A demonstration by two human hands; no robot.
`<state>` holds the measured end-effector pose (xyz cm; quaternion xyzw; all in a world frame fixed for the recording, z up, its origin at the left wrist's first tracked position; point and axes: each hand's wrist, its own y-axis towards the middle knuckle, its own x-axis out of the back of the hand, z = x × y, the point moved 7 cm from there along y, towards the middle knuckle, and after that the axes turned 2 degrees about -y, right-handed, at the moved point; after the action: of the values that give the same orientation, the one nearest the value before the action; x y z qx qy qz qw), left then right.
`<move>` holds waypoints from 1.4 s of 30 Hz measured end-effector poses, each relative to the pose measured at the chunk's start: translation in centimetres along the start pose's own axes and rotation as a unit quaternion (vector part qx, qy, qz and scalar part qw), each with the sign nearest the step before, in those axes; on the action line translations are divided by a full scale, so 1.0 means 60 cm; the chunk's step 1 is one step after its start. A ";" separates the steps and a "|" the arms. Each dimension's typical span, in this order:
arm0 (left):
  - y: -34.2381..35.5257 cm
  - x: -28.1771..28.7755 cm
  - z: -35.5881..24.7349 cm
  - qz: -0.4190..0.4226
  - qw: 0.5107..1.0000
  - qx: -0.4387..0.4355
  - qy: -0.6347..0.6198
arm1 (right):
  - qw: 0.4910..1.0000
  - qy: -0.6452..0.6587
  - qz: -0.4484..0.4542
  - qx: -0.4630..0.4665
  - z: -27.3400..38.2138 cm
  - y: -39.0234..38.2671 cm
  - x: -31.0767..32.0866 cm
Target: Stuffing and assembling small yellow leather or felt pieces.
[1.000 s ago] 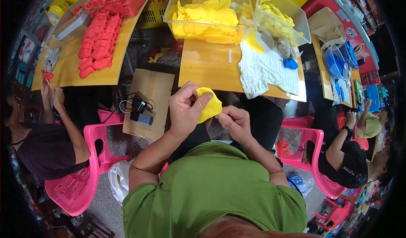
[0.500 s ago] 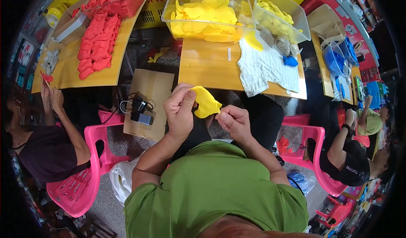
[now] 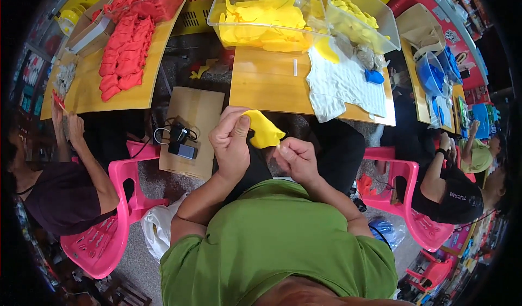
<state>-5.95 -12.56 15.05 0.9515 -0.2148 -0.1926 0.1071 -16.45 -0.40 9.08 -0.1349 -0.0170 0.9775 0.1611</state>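
My left hand [image 3: 231, 145] grips a soft yellow fabric piece [image 3: 262, 129] by its left part, thumb pressed on it. My right hand [image 3: 296, 159] is pinched at the piece's lower right tip, on or just under it; a small pale bit shows at the fingertips, too small to make out. Both hands are over my lap, in front of a wooden table [image 3: 266, 83]. On that table lie a white striped cloth [image 3: 340, 91], a small blue item [image 3: 374, 76], a short white strip [image 3: 295, 67] and two clear bins [image 3: 261, 39] [image 3: 380, 42] of yellow pieces.
Co-workers sit left [image 3: 70, 192] and right [image 3: 440, 192] on pink chairs [image 3: 119, 219]. Red pieces [image 3: 122, 56] cover part of the left table; blue bins [image 3: 429, 77] stand right. Cardboard [image 3: 185, 105] with black devices [image 3: 185, 151] lies below left of my table; a white bag [image 3: 157, 230] is beside me.
Since a second ago the yellow piece has turned and shifted slightly left, with my left thumb moving along. My right hand stays pinched at its tip. The right co-worker has shifted slightly.
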 end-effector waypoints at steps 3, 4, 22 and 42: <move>-0.005 -0.001 0.003 0.007 1.000 -0.004 -0.005 | 0.999 0.031 -0.012 -0.002 -0.001 0.003 0.007; -0.006 -0.004 0.005 0.014 1.000 -0.003 -0.008 | 0.997 0.072 0.014 -0.020 -0.010 0.005 0.002; 0.002 -0.007 0.047 -0.011 0.977 0.103 -0.186 | 0.970 0.213 0.093 -0.077 -0.031 0.010 -0.013; 0.081 -0.002 0.214 -0.080 0.921 0.299 -0.238 | 0.819 -0.542 -0.184 0.039 0.078 0.079 0.256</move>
<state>-13.15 -18.38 4.87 0.8794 -0.2045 -0.3481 -0.2522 -33.16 0.04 9.23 0.4292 -0.0875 0.8447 0.3077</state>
